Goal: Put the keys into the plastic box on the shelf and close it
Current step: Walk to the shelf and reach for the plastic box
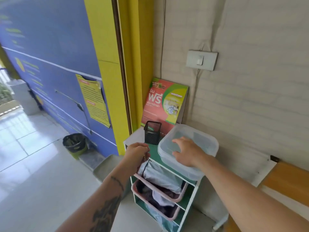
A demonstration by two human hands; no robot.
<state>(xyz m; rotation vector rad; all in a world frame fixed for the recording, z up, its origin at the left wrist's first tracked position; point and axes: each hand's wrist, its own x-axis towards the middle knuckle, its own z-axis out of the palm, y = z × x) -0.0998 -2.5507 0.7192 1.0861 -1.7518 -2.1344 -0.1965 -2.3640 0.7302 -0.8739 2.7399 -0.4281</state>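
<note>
We are reaching toward the shelf [167, 166] with both hands. Our right hand [187, 152] is lying flat on the lid of the plastic box [207, 144], fingers spread and loose, clasping nothing. The box is sitting on the shelf top at the 3 o'clock side, its lid still on. Our left hand [136, 152] is hovering at 9 o'clock from the box, just over the shelf's front left corner, fingers curled closed around the keys [145, 154], of which only a small glint is showing between fingers and palm. A black mesh cup [152, 134] is standing at 12 o'clock from the left hand, just beside the box. A red and green sign [164, 104] is leaning against the wall behind the cup. A bin [75, 144] is standing on the floor, well apart at 9 o'clock.
</note>
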